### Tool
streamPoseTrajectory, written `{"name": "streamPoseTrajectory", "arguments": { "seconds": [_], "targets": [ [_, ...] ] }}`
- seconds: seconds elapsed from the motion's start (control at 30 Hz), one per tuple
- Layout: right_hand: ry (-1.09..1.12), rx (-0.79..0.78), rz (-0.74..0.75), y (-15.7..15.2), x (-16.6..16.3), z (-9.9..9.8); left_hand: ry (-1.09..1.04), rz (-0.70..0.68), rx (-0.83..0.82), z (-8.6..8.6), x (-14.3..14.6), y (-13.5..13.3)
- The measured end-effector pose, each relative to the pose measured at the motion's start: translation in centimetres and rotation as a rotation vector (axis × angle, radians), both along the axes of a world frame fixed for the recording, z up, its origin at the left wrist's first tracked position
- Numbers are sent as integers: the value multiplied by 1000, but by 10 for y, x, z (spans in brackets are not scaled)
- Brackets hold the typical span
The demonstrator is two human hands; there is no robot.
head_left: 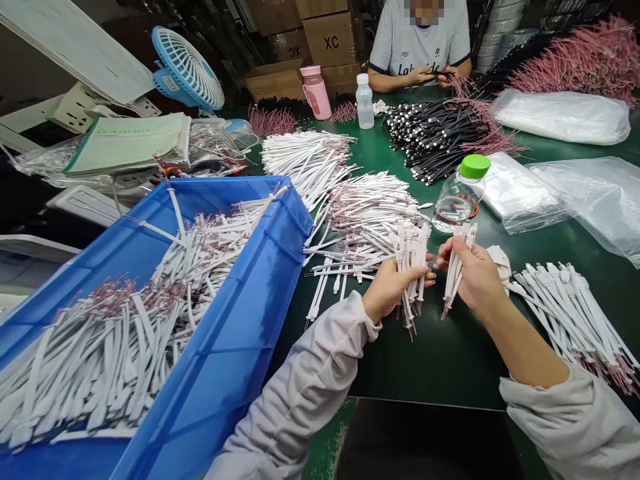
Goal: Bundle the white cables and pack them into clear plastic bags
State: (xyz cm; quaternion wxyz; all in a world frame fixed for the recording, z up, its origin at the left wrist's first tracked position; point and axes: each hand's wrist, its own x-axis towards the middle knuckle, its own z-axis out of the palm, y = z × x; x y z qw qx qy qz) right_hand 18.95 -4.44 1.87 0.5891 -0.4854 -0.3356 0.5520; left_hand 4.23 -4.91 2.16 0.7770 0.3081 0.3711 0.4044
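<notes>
In the middle of the head view my left hand (393, 290) is closed around a small bundle of white sleeved cables (413, 250), their reddish wire ends pointing down. My right hand (475, 273) pinches a smaller bunch of white cables (454, 273) between thumb and fingers. The two hands are close together, with a narrow gap between the bunches. Just behind my left hand spreads a loose pile of white cables (370, 213). To the right of my right hand lies a neater stack of white cables (575, 307) with reddish ends toward me.
A blue bin (240, 313) of white cables stands at left. Behind are a green-lidded jar (457, 193), plastic bags (525, 193), black cables (440, 133), a pink bottle (316, 93), a clear bottle (365, 103) and a blue fan (187, 70). Across the table a person (420, 47) handles black cables.
</notes>
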Motion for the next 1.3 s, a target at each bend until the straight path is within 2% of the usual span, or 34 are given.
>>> {"name": "streamPoseTrajectory", "arguments": {
  "seconds": [0.1, 0.23, 0.4, 0.7, 0.77, 0.87, 1.0, 1.17, 1.3],
  "targets": [
    [240, -151, 205, 0, 1, 6, -20, -3, -12, 3, 0, 0],
    [178, -245, 311, -4, 0, 12, -66, -51, -39, 4, -1, 0],
    [140, -213, 219, -5, -2, 10, -72, -181, -115, 2, -5, 2],
    [159, -80, 47, -1, -4, 5, -62, -96, -61, -3, -6, 2],
    [251, -100, 68, 0, -3, 5, -48, -60, -79, -2, -6, 3],
    [357, -164, 178, 0, -1, 7, -40, -13, -78, 1, -5, 4],
    [323, -197, 320, -2, -2, 8, -38, -8, -68, 4, -5, 5],
    [190, -134, 164, -5, -6, 10, 41, 14, 8, 1, -4, 4],
    [123, -124, 126, -5, -10, 13, 41, -9, 86, -2, -2, 3]
  ]
}}
